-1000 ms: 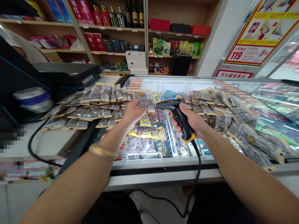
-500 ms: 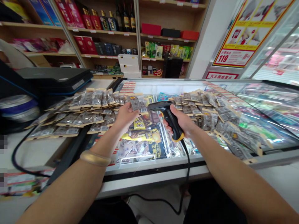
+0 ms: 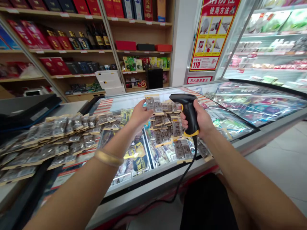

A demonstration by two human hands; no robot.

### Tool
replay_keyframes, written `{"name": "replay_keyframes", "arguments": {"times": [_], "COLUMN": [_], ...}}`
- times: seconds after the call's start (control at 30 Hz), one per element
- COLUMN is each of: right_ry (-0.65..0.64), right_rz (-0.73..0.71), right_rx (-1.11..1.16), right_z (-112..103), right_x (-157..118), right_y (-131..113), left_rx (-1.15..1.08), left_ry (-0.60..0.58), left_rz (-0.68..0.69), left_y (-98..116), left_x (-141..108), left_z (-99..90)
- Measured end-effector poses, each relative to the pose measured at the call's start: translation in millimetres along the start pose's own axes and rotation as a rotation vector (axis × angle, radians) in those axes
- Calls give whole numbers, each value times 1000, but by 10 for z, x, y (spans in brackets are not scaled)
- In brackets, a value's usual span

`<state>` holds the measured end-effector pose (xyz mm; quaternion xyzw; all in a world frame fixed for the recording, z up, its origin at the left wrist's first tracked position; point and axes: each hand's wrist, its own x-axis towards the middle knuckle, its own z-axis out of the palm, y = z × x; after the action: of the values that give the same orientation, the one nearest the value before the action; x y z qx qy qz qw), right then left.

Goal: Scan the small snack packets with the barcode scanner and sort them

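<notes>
My left hand [image 3: 141, 115], with a gold bangle on the wrist, pinches a small clear packet [image 3: 153, 104] with a tan edge and dark contents. My right hand [image 3: 203, 119] is wrapped round the grip of a black and yellow barcode scanner [image 3: 191, 115], its head pointing left towards the packet. A cable hangs from the scanner's base. Similar packets [image 3: 59, 127] lie piled at the left, and another group [image 3: 182, 148] rests on the glass freezer top below and between my hands.
The glass-topped freezer [image 3: 134, 188] runs across the front, with bagged goods inside. A black device [image 3: 26, 110] stands at the left. Behind are shelves [image 3: 79, 51] of boxes and bottles, white boxes [image 3: 110, 81] and a poster [image 3: 211, 38]. The scanner cable [image 3: 178, 188] loops down in front.
The view has turned to the right. My left hand and its packet are now over the right-hand packets, higher beside the scanner. The scanner stays in my right hand.
</notes>
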<state>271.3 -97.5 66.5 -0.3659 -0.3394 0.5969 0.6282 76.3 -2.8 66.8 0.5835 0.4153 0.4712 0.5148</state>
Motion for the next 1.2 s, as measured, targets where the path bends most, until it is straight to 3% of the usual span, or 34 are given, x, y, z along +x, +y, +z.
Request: {"name": "replay_keyframes", "arguments": {"times": [0.13,0.23,0.33,0.4,0.5,0.63,0.77,1.07,1.2], "right_ry": [51,91,125,139,142,106,43,-173,-200], "right_rz": [-58,-72,-69,-57,-47,-66,-66,87,204], "right_rx": [-6,3,12,20,33,40,19,-82,-101], "right_z": [-304,-443,-524,-556,-572,-514,-310,667,1007], "right_x": [-67,-104,-116,-108,-82,-50,-28,186,308], "right_y": [-148,-175,-151,-125,-94,-87,-74,309,618], "left_rx": [66,380,747,866,922,856,777,849,966], "left_ry": [-88,-96,-27,-27,-73,-38,80,452,513], "left_rz": [42,160,281,320,321,338,332,193,107], "left_y": [-40,-83,-106,-118,-129,-127,-131,-250,-352], "left_x": [172,251,260,242,208,167,119,25,-89], "left_z": [411,553,572,554,523,419,76,-1308,-1579]}}
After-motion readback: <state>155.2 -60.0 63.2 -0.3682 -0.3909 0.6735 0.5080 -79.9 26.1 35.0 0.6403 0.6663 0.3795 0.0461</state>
